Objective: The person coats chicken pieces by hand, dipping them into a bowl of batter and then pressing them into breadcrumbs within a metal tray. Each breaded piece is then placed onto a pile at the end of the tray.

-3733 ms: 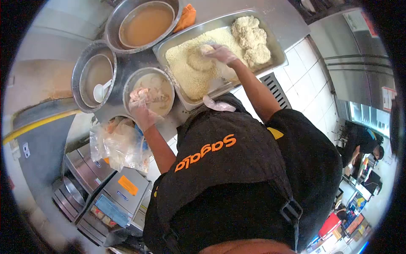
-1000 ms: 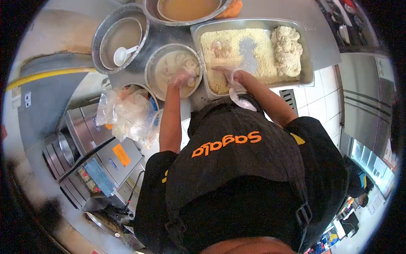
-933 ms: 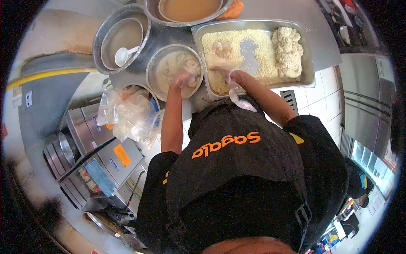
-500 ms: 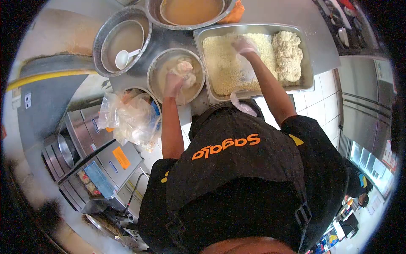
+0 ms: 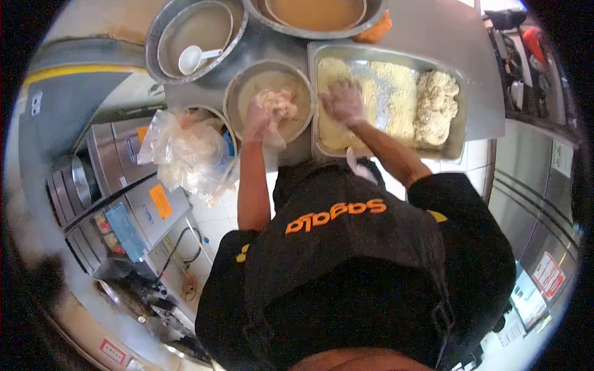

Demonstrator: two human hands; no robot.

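My left hand (image 5: 258,119), in a clear glove, is closed around pale pink raw chicken (image 5: 281,104) above a round bowl (image 5: 234,93) of cloudy liquid. My right hand (image 5: 344,102), also gloved, lies with fingers spread on the pale breading crumbs (image 5: 334,133) at the left side of a rectangular metal tray (image 5: 387,51). Bare metal shows through the crumbs in the tray's middle. Along the tray's right end sits a row of crumb-coated pieces (image 5: 437,108), apart from both hands.
A white ladle (image 5: 190,60) rests in a basin (image 5: 154,55) at upper left. Another basin (image 5: 297,29) with orange-brown liquid stands at the back, beside an orange cloth (image 5: 375,28). Left of the bowl, a clear plastic bag (image 5: 185,154) bulges from a container.
My right hand has swept leftward through the tray, and crumbs have parted to expose metal. My left hand still grips the chicken over the bowl. The whole view has shifted slightly.
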